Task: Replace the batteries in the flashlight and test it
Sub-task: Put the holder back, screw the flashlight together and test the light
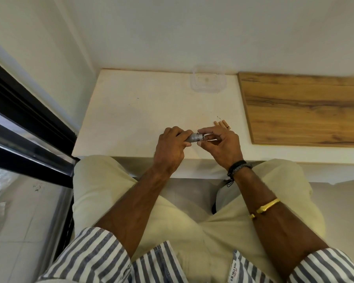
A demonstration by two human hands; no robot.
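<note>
A small silver flashlight (193, 137) lies level between both hands, just above the white table (131, 111). My left hand (171, 149) is closed around its body, which is mostly hidden in the fist. My right hand (221, 145) pinches the part at the flashlight's right end (201, 137) with thumb and fingertips; I cannot tell whether that part is screwed on or loose. Three copper-coloured batteries (222, 125) lie side by side on the table, just beyond my right hand.
A clear plastic container (208, 81) stands at the back of the table against the wall. A wooden board (307, 111) covers the right side. A dark window frame (29, 127) runs along the left. My knees sit under the front edge.
</note>
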